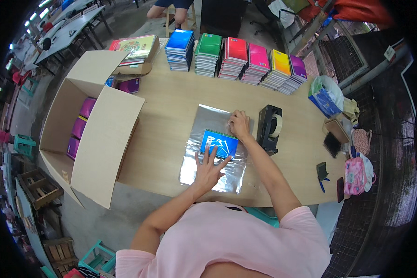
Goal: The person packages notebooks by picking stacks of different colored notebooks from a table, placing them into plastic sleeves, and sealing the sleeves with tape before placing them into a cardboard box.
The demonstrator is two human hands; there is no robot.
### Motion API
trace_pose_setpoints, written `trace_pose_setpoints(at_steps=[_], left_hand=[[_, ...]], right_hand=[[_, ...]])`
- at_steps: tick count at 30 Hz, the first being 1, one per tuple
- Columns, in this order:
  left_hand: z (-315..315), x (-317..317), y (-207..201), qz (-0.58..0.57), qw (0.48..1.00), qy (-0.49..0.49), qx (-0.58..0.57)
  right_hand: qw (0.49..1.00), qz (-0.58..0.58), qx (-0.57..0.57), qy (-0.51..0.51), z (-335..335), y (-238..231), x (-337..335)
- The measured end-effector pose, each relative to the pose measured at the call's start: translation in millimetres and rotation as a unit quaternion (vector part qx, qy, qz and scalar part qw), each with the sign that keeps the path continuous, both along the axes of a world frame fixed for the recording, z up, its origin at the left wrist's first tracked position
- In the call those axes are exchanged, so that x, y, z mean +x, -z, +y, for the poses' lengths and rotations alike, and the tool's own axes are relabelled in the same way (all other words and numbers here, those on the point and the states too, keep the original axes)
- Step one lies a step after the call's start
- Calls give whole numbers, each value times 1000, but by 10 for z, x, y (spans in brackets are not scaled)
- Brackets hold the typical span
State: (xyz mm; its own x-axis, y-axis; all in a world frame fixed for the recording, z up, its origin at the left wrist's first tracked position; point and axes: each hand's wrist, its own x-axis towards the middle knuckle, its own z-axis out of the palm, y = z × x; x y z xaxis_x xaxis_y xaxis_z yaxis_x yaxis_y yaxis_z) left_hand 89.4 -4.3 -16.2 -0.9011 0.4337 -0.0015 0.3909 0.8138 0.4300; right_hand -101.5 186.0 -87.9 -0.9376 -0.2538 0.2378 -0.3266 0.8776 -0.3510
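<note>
A blue spiral-bound notebook (223, 143) lies flat on a clear, shiny plastic sheet (190, 172) in the middle of the table. My left hand (209, 170) rests on the notebook's near edge with its fingers spread. Beyond the notebook's far right corner, my right hand (239, 124) has its fingers curled together at the plastic, seeming to pinch it. A black tape dispenser (269, 129) with a roll of tape stands just right of my right forearm.
Notebook stacks in several colours (233, 52) line the table's (162, 125) far edge. An open cardboard box (104, 139) holding purple bundles stands left, with books (141, 46) behind it. Along the right are a lined blue container (326, 99), a pink pouch (355, 175) and a phone (340, 189).
</note>
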Motion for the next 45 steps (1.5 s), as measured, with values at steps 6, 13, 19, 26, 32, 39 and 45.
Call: trace_pose_setpoints(at_steps=[6, 13, 19, 26, 32, 39, 45], left_hand=[[-31, 47, 55, 3, 1000, -12, 4], [-3, 40, 87, 17, 1000, -10, 0], [11, 54, 91, 27, 998, -53, -13], [97, -42, 59, 54, 993, -103, 9], [239, -63, 59, 79, 989, -125, -5], [228, -23, 12, 73, 987, -144, 20], [259, -67, 23, 90, 987, -118, -55]], right_hand=[[996, 41, -57, 53, -129, -104, 45], [988, 122, -91, -29, -55, -130, -7], [995, -99, -23, -19, -130, -648, -37], [988, -116, 47, -92, -229, -774, -138], [978, -171, 5, -115, -169, -646, -228], [978, -147, -72, -127, -321, -913, 263], [992, -25, 33, -116, -261, -817, 420]])
